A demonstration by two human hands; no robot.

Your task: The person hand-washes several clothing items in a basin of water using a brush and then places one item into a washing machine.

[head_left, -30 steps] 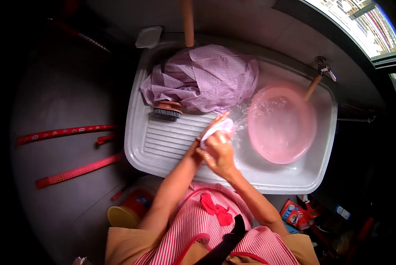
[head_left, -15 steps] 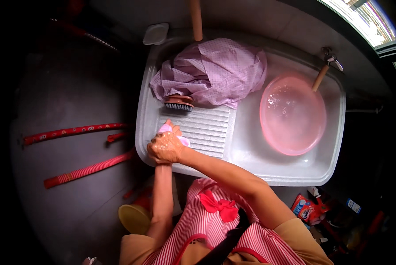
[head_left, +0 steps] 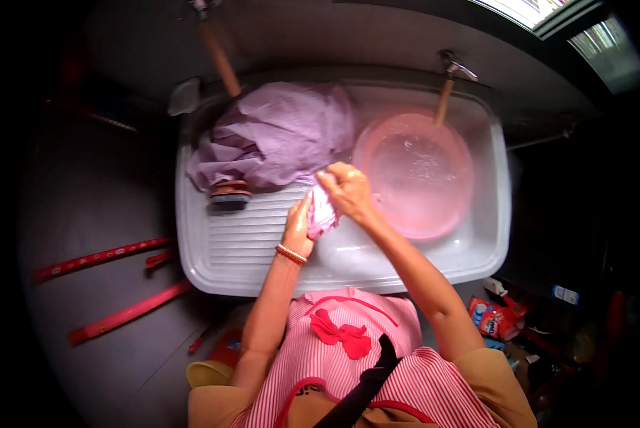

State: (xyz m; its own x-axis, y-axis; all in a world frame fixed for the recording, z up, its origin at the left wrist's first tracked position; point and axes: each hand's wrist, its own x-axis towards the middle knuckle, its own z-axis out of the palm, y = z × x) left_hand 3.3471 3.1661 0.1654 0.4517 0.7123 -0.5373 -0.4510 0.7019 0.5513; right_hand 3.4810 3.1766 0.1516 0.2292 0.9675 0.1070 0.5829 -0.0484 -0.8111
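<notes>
A bunched wet pink cloth (head_left: pixel 323 212) hangs between my two hands, above the line where the ribbed washboard (head_left: pixel 245 239) meets the deeper part of the sink. My left hand (head_left: pixel 300 227) is closed along its left side, with a beaded bracelet at the wrist. From above right, my right hand (head_left: pixel 350 191) grips the cloth's upper end, close to the basin. A large lilac cloth (head_left: pixel 281 132) lies heaped at the back left of the sink. At its lower left edge, on the washboard, rests a scrub brush (head_left: pixel 231 194) with dark bristles.
A pink round basin (head_left: pixel 470 175) of water stands in the right part of the grey sink (head_left: pixel 377 274). A tan tube (head_left: pixel 445 100) runs from the tap (head_left: pixel 457 68) to it; another tan tube (head_left: pixel 221 60) reaches the left side. Red poles (head_left: pixel 102 258) lie left; packets (head_left: pixel 495 317) sit lower right.
Both hands have moved right and away from the washboard's left end, carrying the pink cloth. Earlier they were clasped together over it; now they are apart on either side. The view has shifted too.
</notes>
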